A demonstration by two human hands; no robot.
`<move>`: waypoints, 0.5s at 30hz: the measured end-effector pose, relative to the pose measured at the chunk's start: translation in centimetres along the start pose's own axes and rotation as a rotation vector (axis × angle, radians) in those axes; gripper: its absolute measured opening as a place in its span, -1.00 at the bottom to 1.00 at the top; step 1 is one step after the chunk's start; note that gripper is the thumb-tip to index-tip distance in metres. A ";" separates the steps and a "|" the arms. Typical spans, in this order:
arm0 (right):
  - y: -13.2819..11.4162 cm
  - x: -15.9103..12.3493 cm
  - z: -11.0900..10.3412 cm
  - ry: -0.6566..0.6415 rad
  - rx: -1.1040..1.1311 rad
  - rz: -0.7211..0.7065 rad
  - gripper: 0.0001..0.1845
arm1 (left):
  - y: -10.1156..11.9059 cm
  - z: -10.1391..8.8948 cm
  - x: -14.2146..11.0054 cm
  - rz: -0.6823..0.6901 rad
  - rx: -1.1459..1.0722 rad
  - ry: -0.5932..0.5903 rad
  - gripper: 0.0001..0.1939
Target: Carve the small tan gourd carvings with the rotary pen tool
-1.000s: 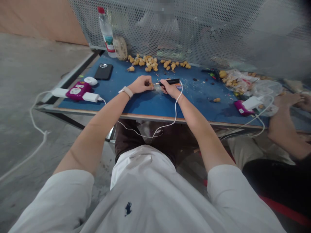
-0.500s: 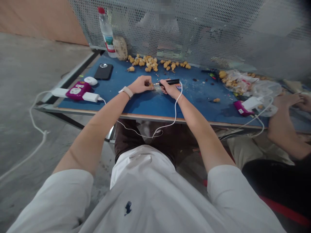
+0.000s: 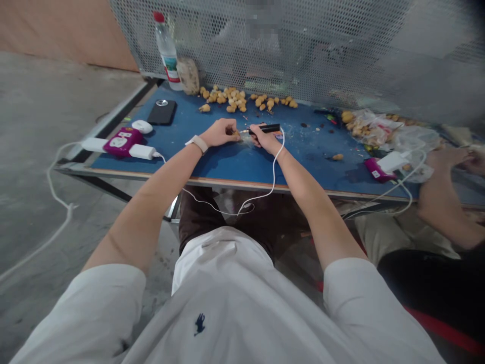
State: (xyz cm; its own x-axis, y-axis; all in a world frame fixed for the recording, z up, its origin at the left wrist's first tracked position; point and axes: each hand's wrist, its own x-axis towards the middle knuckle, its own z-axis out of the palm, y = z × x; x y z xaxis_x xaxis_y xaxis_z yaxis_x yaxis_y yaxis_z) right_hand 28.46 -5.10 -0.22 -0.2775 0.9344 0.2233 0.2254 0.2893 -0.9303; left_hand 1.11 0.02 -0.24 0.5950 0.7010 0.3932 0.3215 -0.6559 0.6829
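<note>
In the head view, a small tan lump (image 3: pixel 235 133) is pinched in the left hand (image 3: pixel 219 133), with most of it hidden by the fingers. A black pen tool (image 3: pixel 265 129) is gripped in the right hand (image 3: pixel 265 139), its thin metal tip held at the lump; whether the two touch cannot be told. Both hands are kept close together above the blue bench (image 3: pixel 242 169), and a white cable (image 3: pixel 274 167) is led from the tool down past the bench edge. A pale band (image 3: pixel 196 144) is worn on the left wrist.

Further along the bench, a scattered row of similar lumps (image 3: pixel 231 95) is laid beneath a perforated metal screen (image 3: pixel 303 50). A water bottle (image 3: pixel 165 50) is stood at the far left corner, and a phone (image 3: pixel 162 111) lies nearby. A power strip (image 3: pixel 93 144) with a magenta socket (image 3: pixel 122 142) and a white charger (image 3: pixel 142 151) rests at the left edge. A plastic bag (image 3: pixel 379 129) holding more lumps lies at the right, near a co-worker's hand (image 3: pixel 447 157).
</note>
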 end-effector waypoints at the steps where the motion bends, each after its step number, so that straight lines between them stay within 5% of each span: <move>1: -0.2 -0.1 0.0 -0.007 -0.005 -0.001 -0.07 | 0.0 0.0 0.0 0.000 0.002 0.003 -0.49; 15: -0.3 -0.2 0.0 -0.036 -0.004 -0.025 -0.06 | 0.1 -0.1 0.0 -0.001 -0.026 -0.007 -0.44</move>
State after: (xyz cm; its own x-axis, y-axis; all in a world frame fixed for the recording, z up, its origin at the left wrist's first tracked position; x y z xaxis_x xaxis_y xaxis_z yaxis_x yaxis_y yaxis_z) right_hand 28.41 -5.35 0.01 -0.3161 0.9189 0.2360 0.2218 0.3135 -0.9233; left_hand 1.07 -0.01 -0.13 0.5994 0.7000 0.3882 0.3029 -0.6473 0.6995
